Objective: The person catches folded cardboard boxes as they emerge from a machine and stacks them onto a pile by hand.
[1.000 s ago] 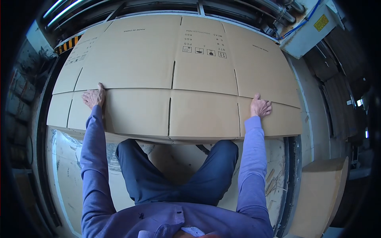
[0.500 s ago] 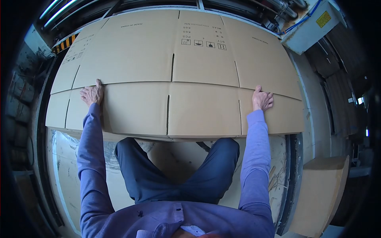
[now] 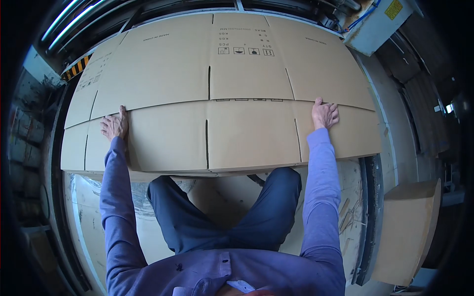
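A large flat printed cardboard sheet (image 3: 247,79) lies over another cardboard sheet (image 3: 252,133), whose near part shows below its front edge. My left hand (image 3: 114,123) is closed on the left part of the upper sheet's edge, thumb on top. On the right part of the same edge, my right hand (image 3: 325,114) grips with its thumb up and fingers curled. A thin strip of black print shows on the lower sheet along the middle of that edge. Slots run through both sheets.
Behind the cardboard stand metal bars and machinery (image 3: 276,7). A yellow-black striped strip (image 3: 76,68) is at the back left, a pale metal box (image 3: 377,29) at the back right. A cardboard box (image 3: 407,227) stands at the lower right, beside a dark rail (image 3: 370,217).
The upper sheet has shifted slightly relative to the lower one, baring the strip of print. The view has turned a little. Both hands keep their hold on the edge.
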{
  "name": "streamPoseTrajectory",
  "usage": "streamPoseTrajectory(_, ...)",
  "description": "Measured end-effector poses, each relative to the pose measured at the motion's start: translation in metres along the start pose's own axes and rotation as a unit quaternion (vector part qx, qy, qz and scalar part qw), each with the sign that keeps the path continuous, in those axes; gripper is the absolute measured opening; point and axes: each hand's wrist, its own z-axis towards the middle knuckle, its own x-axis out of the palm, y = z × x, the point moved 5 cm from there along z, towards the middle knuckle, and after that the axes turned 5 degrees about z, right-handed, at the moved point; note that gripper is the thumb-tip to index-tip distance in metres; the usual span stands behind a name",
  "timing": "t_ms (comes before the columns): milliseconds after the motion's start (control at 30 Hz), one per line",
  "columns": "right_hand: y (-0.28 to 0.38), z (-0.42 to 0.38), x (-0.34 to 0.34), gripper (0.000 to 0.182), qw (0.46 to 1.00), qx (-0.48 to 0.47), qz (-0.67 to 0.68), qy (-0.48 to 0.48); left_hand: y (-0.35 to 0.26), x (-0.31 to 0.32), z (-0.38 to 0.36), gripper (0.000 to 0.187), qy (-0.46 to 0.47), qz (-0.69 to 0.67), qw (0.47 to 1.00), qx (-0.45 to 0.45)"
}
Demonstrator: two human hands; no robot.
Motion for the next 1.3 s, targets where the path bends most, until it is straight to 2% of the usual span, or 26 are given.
streamPoseTrajectory(700, 0.001, -0.001, 0.006, 0.066, 1.0, 0.007, -0.007, -0.023, -0.002, 0.001, -0.002, 0.095, -0.012, 0.009, 1.0, 0.007)
streamPoseTrajectory(800, -0.002, 0.001, 0.004, 0.064, 0.998, 0.007, 0.038, -0.048, -0.001, -0.002, -0.002, 0.091, -0.035, -0.026, 0.999, 0.001)
streamPoseTrajectory(1000, -0.012, 0.0, -0.009, 0.066, 0.988, 0.046, 0.129, -0.068, 0.018, -0.003, 0.011, 0.089, -0.033, -0.187, 0.981, -0.042)
streamPoseTrajectory(1133, -0.008, -0.007, -0.022, 0.066, 0.983, 0.053, 0.158, -0.074, 0.016, -0.01, 0.001, 0.094, -0.042, -0.209, 0.976, -0.042)
streamPoseTrajectory(1233, -0.01, -0.002, -0.016, 0.066, 0.981, 0.05, 0.141, -0.127, 0.02, -0.008, 0.006, 0.094, -0.024, -0.207, 0.976, -0.068)
streamPoseTrajectory(1300, -0.018, 0.005, -0.008, 0.065, 0.99, 0.049, 0.104, -0.082, 0.015, -0.014, 0.001, 0.091, -0.046, -0.172, 0.984, -0.014)
